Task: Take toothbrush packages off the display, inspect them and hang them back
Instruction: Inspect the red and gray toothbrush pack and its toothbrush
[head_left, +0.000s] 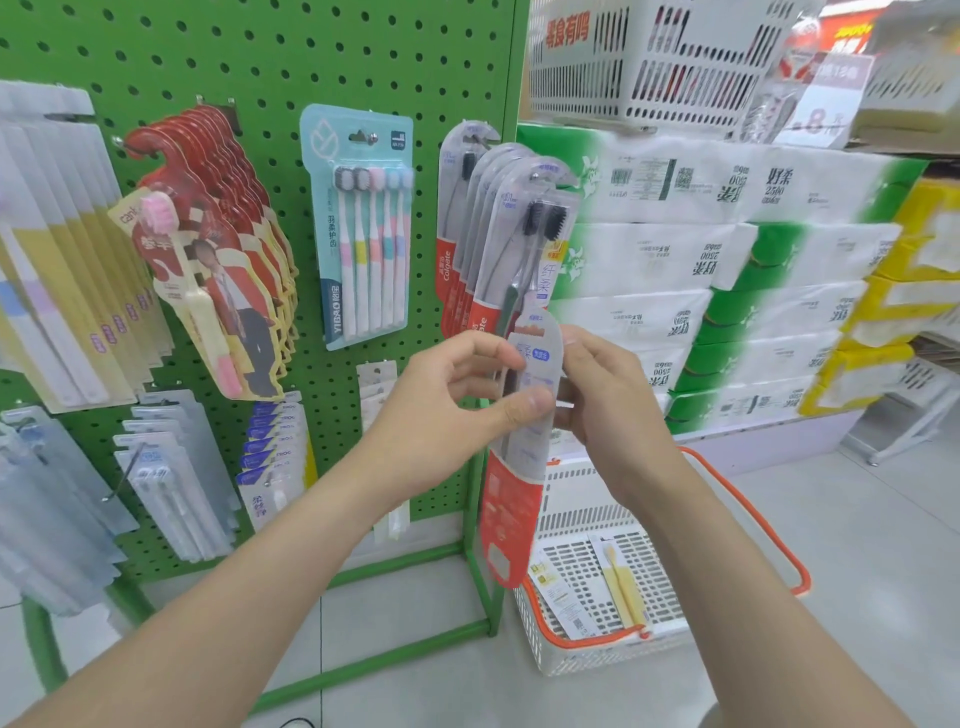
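– Pack (511, 519): who has it?
– Both hands. The left hand (447, 410) pinches it near the top, thumb flat on the clear front, fingers curled behind. The right hand (613, 400) grips the right edge at the same height, fingers curled round it.
– How does it sit?
– Nearly upright, clear end up, red end down, on no hook. It is held in the air in front of the right edge of the pegboard (311, 52), just below the Colgate row (498, 234).
– Under it?
– A white basket (587, 654) on the floor, its orange handle (753, 519) out to the right. Inside lie a yellow brush pack (618, 587) and a printed card (561, 597), side by side.
– And the board itself?
– Green, full of holes. The Colgate row hangs on one hook at its right edge, dark bristles at the top. Left of that a five-brush pack (363, 228) hangs alone, pastel heads up. Further left, red packs (223, 249) fan out on a hook, the front one with a pink-headed brush. At the far left, pale yellow packs (62, 249). Lower down, clear packs (171, 483) and blue-topped packs (270, 447).
– Behind all that?
– Tissue bales (727, 260), white and green, stacked right of the board, with yellow bales (924, 249) beside them. On top stand a white crate (649, 62) and a blurred price sign (826, 109).
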